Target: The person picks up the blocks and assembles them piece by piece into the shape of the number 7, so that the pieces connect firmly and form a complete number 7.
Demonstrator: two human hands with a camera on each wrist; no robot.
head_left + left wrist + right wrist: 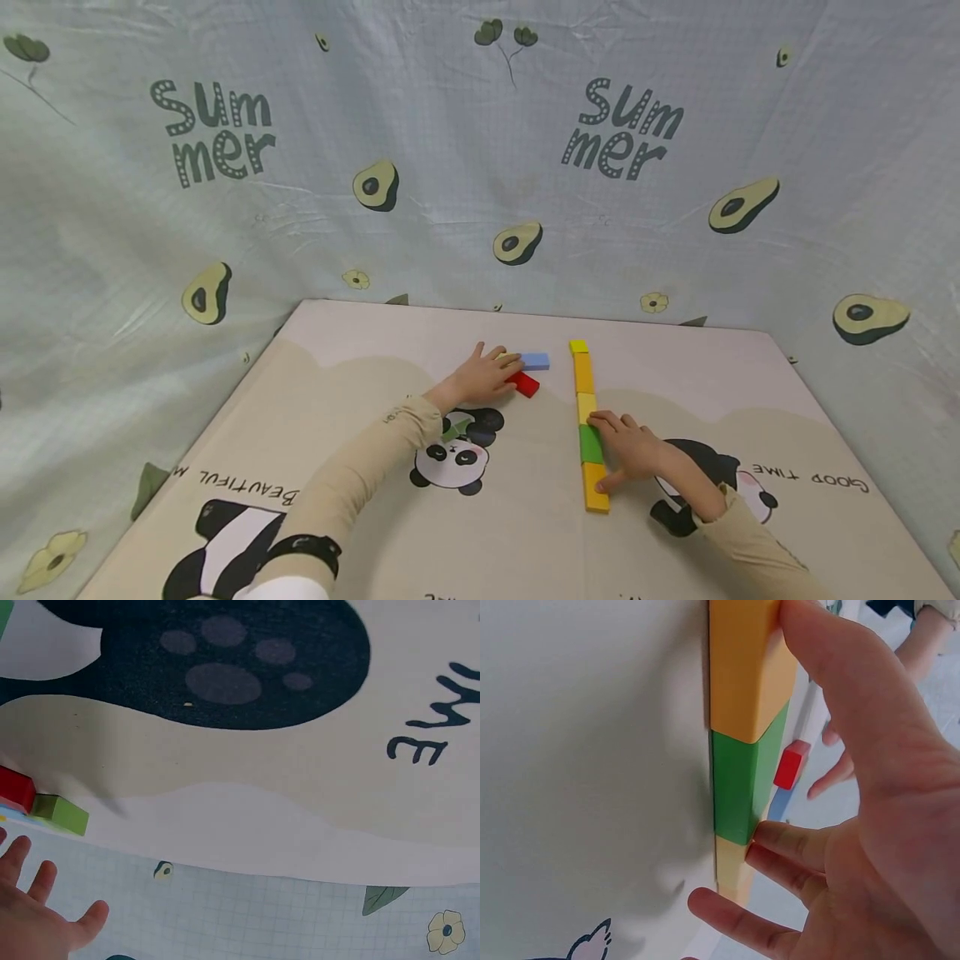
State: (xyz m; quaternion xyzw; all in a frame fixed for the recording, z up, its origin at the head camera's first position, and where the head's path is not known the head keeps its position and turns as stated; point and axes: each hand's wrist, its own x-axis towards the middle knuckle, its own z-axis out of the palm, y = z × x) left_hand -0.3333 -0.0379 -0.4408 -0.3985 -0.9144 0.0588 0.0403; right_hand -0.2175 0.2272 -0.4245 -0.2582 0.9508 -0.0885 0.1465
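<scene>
My left hand (482,377) reaches over a small group of blocks with its fingers spread. A blue block (536,362) and a red block (527,384) show beyond its fingertips; a light green block (64,815) lies against the red one in the left wrist view. Whether the fingers touch them is unclear. Several blocks form a straight row: a near orange block (596,492), a green block (591,445), then yellow and orange ones. My right hand (636,450) rests along the row's right side, thumb on the near orange block, extended fingers around the green-yellow joint.
The row ends at the back with a small yellow block (578,345). A panda-printed mat (495,533) covers the table. Behind its far edge hangs a pale curtain (450,150) with avocado prints.
</scene>
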